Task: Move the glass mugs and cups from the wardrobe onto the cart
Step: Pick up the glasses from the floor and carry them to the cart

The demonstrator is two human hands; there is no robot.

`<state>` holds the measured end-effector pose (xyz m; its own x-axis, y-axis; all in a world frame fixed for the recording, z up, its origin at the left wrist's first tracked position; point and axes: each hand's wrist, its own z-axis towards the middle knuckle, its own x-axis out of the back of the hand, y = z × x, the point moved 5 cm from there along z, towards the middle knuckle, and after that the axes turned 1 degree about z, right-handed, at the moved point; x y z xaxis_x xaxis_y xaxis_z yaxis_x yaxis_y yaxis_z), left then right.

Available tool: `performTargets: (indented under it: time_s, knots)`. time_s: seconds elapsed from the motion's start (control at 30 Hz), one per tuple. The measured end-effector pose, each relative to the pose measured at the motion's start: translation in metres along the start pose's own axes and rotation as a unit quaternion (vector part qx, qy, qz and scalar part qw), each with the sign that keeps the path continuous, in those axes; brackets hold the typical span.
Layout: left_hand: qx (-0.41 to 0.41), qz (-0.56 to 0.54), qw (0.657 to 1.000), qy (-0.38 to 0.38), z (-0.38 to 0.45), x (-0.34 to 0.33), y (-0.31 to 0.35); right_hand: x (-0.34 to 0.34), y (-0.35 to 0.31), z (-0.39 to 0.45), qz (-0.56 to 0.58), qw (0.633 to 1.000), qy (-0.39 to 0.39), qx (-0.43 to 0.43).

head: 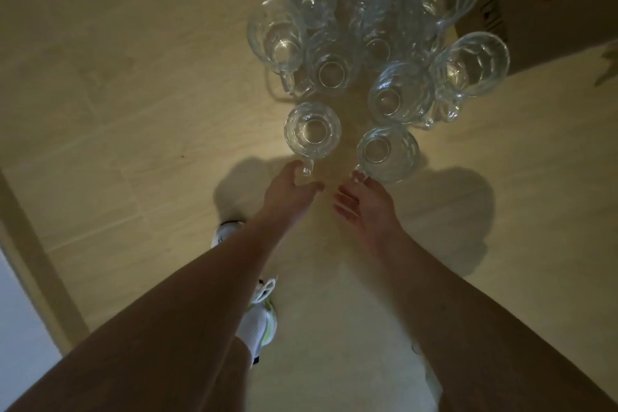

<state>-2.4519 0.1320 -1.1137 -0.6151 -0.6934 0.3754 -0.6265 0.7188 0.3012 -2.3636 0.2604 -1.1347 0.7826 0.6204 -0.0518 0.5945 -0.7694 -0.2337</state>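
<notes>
Pale wood-look flooring (140, 130) fills the frame, with a brown cardboard box (548, 0) at the upper right. Glass mugs cluster (378, 30) stands in the upper middle. Nearest the arms, the left mug (312, 134) and right mug (388, 154) sit side by side, apart. Left hand (289, 189) curls fingers at the left mug's handle; right hand (363, 207) pinches the right mug's handle, other fingers loose. A white sneaker (259, 318) shows below.

Dim, warm yellowish light; soft focus throughout.
Arm shadows (444, 211) pool dark at centre and right; faint glints on glass mugs (384, 43) at top; wide-angle stretch at edges; pale overexposed patch lower left.
</notes>
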Motion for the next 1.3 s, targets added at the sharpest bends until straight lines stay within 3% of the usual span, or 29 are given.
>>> performTargets:
  time_s: [0.17,0.43,0.67,0.93,1.3]
  knots:
    - [0.060,-0.130,0.987,-0.072,0.010,-0.015,0.007,0.000,0.000,0.012,0.024,0.999,-0.028,-0.034]
    - [0.099,-0.189,0.975,-0.068,-0.026,-0.014,0.012,0.033,-0.010,-0.019,-0.022,0.999,0.038,-0.029]
    - [0.174,-0.214,0.957,-0.091,-0.114,0.025,0.021,0.044,-0.036,-0.113,-0.069,0.993,0.086,-0.042]
    - [0.104,-0.222,0.966,-0.079,-0.240,0.138,0.115,-0.019,-0.125,-0.277,-0.148,0.988,0.045,0.025]
    - [-0.097,-0.266,0.959,0.014,-0.438,0.403,0.307,-0.199,-0.274,-0.555,-0.177,0.961,-0.057,0.205]
